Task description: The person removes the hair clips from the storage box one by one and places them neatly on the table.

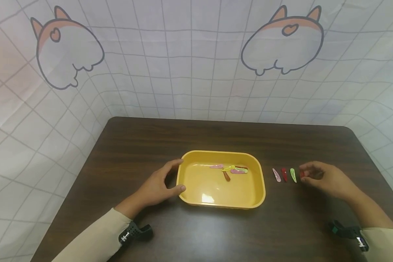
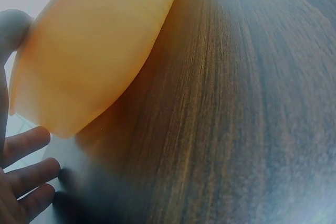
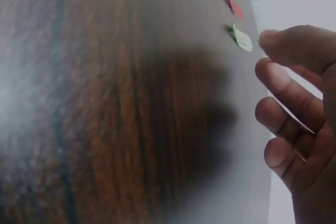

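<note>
A yellow plastic tray sits on the table with several snap hair clips in it: pink, yellow, brown and others overlapping. My left hand touches the tray's left rim with thumb and index finger; its other fingers extend loosely below the tray wall in the left wrist view. Right of the tray, my right hand pinches a red hair clip between thumb and fingers, low over the table. Beside it lie a green clip, a red clip and a pink clip in a row.
The dark wood-grain table ends at a white grid-patterned cloth hung behind and around it. Each wrist wears a dark strap with a small device, the left strap close to the table surface.
</note>
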